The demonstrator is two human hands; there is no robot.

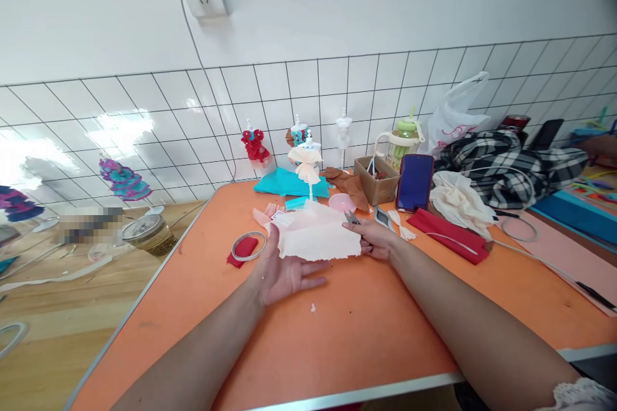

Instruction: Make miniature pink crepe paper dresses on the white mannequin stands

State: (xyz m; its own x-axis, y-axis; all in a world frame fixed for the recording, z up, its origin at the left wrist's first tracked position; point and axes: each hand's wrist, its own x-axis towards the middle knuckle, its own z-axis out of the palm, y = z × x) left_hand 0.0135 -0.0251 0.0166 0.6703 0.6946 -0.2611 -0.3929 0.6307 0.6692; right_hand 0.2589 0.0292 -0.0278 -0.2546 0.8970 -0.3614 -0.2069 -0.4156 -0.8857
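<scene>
A sheet of cream crepe paper point(321, 234) with a ragged front edge lies between my hands over the orange table. My left hand point(284, 273) is palm up at the sheet's left side, thumb raised beside it and fingers spread just under its front edge. My right hand point(378, 239) is closed at the sheet's right edge around small scissors point(352, 218), whose grey blades point left over the paper; their handles are hidden. Behind the sheet stands a small white dress form with cream ruffles point(307, 167). A roll of tape point(249, 246) rests on red paper left of my left hand.
Turquoise paper point(279, 182), a pink bowl point(342, 203) and a cardboard box point(377, 181) stand behind. To the right are a phone point(414, 183), folded red material point(448, 234) and a checked cloth point(501, 167). A wooden table point(58, 327) with a lidded jar point(149, 234) adjoins at left.
</scene>
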